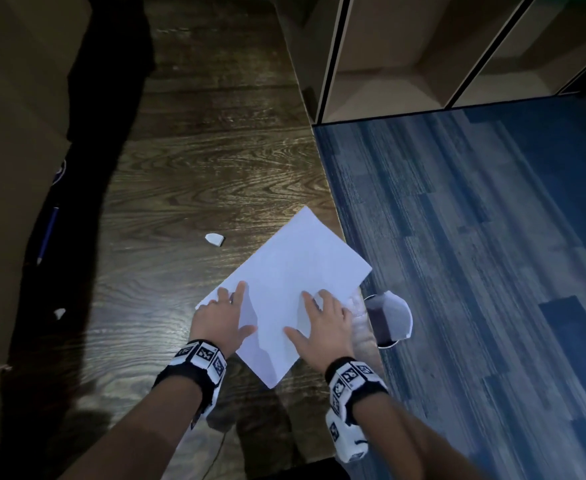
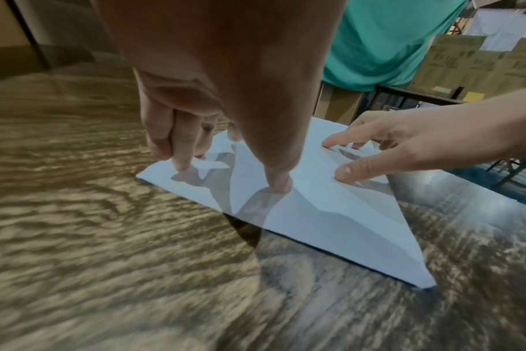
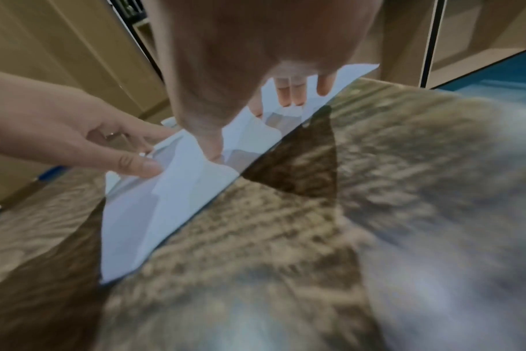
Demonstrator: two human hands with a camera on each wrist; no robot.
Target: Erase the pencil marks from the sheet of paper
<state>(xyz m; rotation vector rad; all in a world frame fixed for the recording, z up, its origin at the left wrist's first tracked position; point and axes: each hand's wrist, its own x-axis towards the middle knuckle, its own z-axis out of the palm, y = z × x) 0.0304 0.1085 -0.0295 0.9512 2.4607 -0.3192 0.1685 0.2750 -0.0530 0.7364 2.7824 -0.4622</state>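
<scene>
From the head view, the sheet of paper (image 1: 295, 289) lies skewed on the dark wood-grain worktop (image 1: 187, 161), its far corner reaching the worktop's right edge above the blue carpet (image 1: 475, 220). The left hand (image 1: 224, 318) rests spread on the sheet's near-left part and the right hand (image 1: 322, 327) spread on its near-right part, both with fingers straight and holding nothing. A small white eraser (image 1: 214, 239) lies on the bare wood well apart from both hands, beyond the sheet's left edge. A blue pencil (image 1: 47, 235) lies in shadow at the far left. A wastebasket (image 1: 390, 318) with a white liner stands on the carpet just beside the worktop edge.

In the left wrist view, the left hand's fingertips (image 2: 182, 166) and thumb press down on the paper (image 2: 330, 213), which buckles slightly between the two hands; the right hand (image 2: 405, 152) touches it with fingers extended.

The right wrist view shows the same creased sheet (image 3: 165, 201) under both hands, with the left hand (image 3: 75, 137) at its far edge. The picture is blurred, and no pencil marks can be made out in any view.

The step in hand seems to be steadying or flattening the sheet; no rubbing is under way. The next move likely calls for one hand to keep the sheet pinned while the other reaches for the eraser.
</scene>
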